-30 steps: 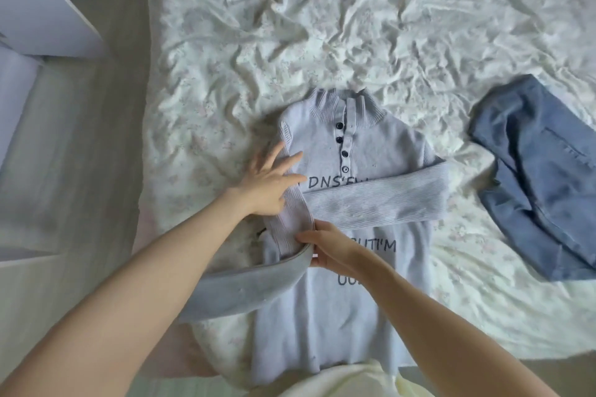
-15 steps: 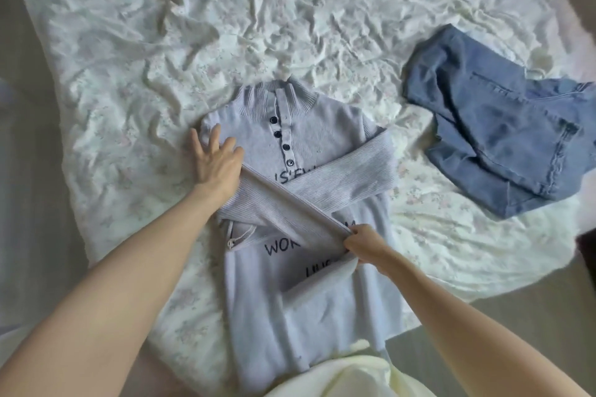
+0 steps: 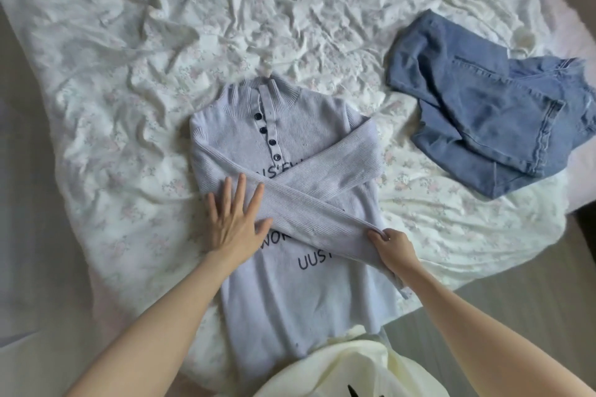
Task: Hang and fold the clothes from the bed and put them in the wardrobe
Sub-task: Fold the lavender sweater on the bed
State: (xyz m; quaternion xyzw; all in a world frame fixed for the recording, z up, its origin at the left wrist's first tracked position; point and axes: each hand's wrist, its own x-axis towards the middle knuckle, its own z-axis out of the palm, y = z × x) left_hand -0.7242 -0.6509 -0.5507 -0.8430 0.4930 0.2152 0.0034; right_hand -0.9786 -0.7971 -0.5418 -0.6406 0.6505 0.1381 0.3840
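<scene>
Lying near the bed's [image 3: 96, 106] near edge, the lavender sweater [image 3: 290, 293] has crossed sleeves. Left hand [image 3: 233, 222] presses flat, fingers spread; right hand [image 3: 395, 250] pinches one sleeve [image 3: 322, 216]. Jeans [image 3: 493, 126] lie toward the right edge.

lilac sweater [image 3: 290, 293], blue jeans [image 3: 490, 113], white floral sheet [image 3: 129, 74]

left hand [image 3: 233, 224]: flat, fingers spread, pressing | right hand [image 3: 394, 248]: fingers curled, pinching
</scene>
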